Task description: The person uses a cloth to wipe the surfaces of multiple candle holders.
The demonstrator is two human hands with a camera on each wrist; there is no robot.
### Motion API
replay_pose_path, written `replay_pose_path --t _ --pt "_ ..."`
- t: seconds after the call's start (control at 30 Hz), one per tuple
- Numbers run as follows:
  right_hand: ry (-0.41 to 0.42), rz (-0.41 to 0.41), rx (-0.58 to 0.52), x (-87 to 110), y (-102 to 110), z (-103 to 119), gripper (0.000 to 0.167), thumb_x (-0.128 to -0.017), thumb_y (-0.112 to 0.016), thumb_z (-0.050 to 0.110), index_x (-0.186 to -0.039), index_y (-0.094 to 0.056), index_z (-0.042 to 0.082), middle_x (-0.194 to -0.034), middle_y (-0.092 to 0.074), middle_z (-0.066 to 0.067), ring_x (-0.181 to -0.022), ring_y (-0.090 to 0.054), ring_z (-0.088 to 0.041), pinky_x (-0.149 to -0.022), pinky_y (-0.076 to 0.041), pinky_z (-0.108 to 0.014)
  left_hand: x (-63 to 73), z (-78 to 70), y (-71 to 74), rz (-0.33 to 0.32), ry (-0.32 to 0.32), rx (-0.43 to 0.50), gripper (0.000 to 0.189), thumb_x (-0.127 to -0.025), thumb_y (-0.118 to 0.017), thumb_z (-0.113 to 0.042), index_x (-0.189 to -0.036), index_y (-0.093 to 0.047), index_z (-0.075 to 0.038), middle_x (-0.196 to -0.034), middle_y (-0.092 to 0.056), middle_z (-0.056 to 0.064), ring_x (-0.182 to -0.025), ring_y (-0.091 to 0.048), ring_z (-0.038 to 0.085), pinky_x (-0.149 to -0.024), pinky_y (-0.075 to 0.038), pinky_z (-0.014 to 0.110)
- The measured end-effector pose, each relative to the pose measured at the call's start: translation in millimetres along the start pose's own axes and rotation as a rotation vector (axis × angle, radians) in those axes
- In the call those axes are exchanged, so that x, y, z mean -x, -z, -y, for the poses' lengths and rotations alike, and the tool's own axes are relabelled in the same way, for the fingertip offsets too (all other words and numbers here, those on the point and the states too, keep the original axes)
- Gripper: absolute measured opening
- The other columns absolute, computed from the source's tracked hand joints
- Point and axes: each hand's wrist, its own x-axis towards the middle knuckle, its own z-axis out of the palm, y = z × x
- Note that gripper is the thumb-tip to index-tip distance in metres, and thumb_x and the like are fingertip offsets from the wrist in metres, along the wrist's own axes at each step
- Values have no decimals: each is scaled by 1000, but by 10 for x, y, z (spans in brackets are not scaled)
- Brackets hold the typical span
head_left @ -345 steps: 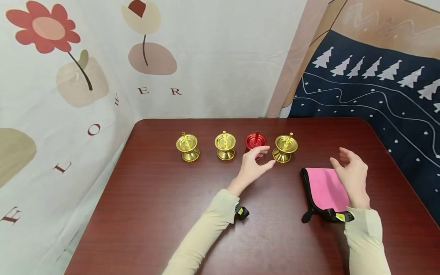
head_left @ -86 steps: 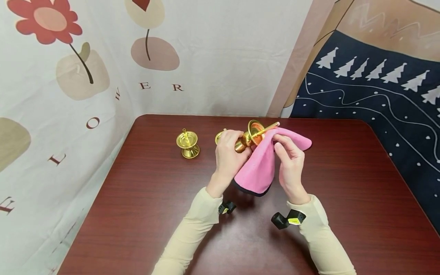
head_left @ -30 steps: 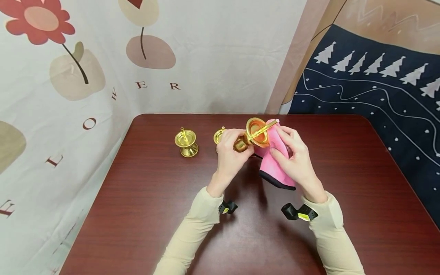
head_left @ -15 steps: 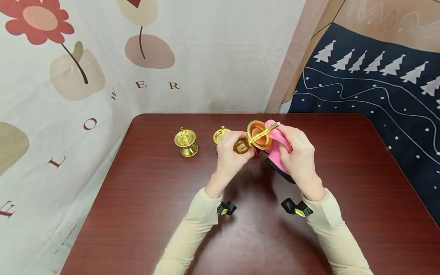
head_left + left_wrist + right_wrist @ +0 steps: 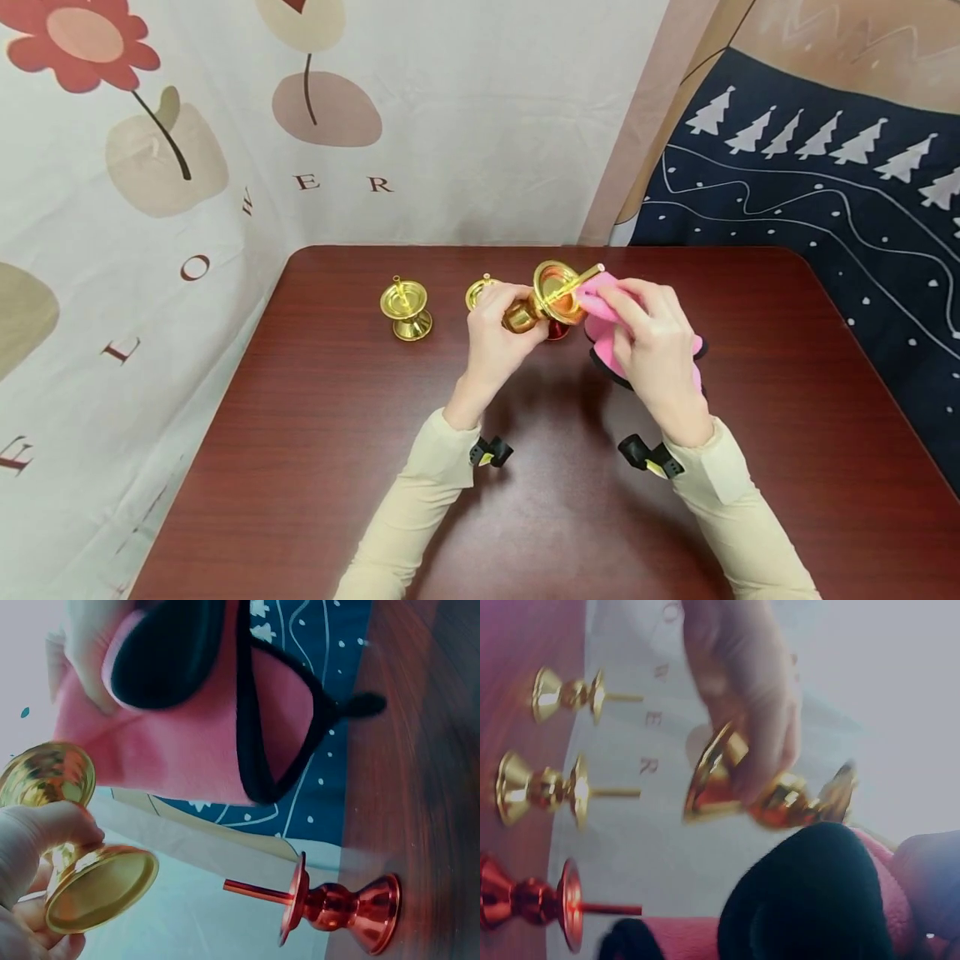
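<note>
In the head view my left hand [image 5: 498,346] grips a gold candle holder [image 5: 521,317] round its stem and foot. The holder is tilted above the table, its dish and thin tube pointing up and right. My right hand [image 5: 663,358] pinches a pink cloth [image 5: 606,360] with black edging, part of which lies against the right side of the dish. Beneath the held piece, a red candle holder [image 5: 330,906] stands upright, mostly hidden in the head view. Two more gold holders stand upright: one at the left [image 5: 405,308], the other [image 5: 547,791] partly behind my left hand.
The dark red-brown wooden table [image 5: 315,450] carries the standing holders near its back edge. Behind it hang a white curtain [image 5: 480,167] with flower prints and a navy curtain [image 5: 787,192] with white trees. A small camera sits on each wrist.
Earlier, the gold holder stood at the row's right end and the cloth lay folded on the table; both are now held up. Over the last second the right hand moved slightly right, bunching the cloth.
</note>
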Motion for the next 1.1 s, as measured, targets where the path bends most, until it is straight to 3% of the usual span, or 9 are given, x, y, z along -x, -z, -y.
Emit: replay_pose_path --t 0.1,0.23,0.37,0.47,0.67,0.77,0.9,1.1 --pt "22 -23 37 -32 -51 -54 26 -79 -58 -8 -100 -70 3 -100 -60 -21 -89 -54 -38 -76 -48 -47 4 -16 -2 15 -1 24 30 -64 -78 -7 -91 -67 0 -87 -67 10 -87 -55 23 -78 -43 34" --pt "55 22 69 -23 -62 -63 23 -79 -60 -7 -99 -69 2 -98 -59 -22 -87 -53 -38 -74 -49 -47 14 -12 -43 -28 3 -1 27 -64 -78 -6 -88 -67 0 -84 -67 9 -85 -55 24 -76 -44 35" --pt "19 124 62 24 -1 20 30 -75 -65 -8 -103 -69 1 -98 -59 -20 -87 -53 -35 -71 -51 -46 16 -8 -73 -57 -19 -92 24 -64 -76 -6 -86 -66 -1 -82 -66 8 -86 -54 25 -78 -43 36" --pt "-44 147 -4 56 24 106 37 -71 -66 -10 -107 -68 0 -98 -60 -20 -88 -54 -34 -72 -51 -46 16 -22 -87 -64 -57 -191 24 -63 -75 -3 -85 -64 -2 -83 -65 8 -87 -53 24 -81 -42 36" --pt "-139 49 -140 97 -45 220 40 -67 -67 -10 -107 -67 -2 -99 -64 -18 -91 -57 -31 -73 -51 -44 15 -32 -104 -86 -125 -316 24 -64 -75 -2 -86 -64 -2 -88 -65 9 -91 -54 25 -87 -42 36" --pt "-88 34 -147 96 -71 210 35 -70 -65 -10 -103 -68 -2 -98 -64 -18 -90 -58 -30 -76 -50 -40 17 -13 -86 -77 -109 -273 26 -64 -76 -2 -87 -65 -1 -88 -66 10 -91 -54 25 -87 -43 35" --pt "-9 56 -179 64 -52 127 30 -71 -65 -10 -99 -70 -1 -98 -65 -16 -91 -57 -29 -84 -45 -25 21 9 -38 -43 -43 -127 28 -63 -77 -4 -88 -66 0 -86 -67 10 -89 -55 25 -83 -44 35" --pt "34 91 -267 -10 28 -34 29 -70 -65 -14 -94 -71 -1 -100 -64 -16 -94 -55 -30 -88 -39 -14 14 6 49 80 56 50 30 -62 -79 -7 -89 -66 -1 -86 -67 10 -85 -56 24 -77 -44 34"
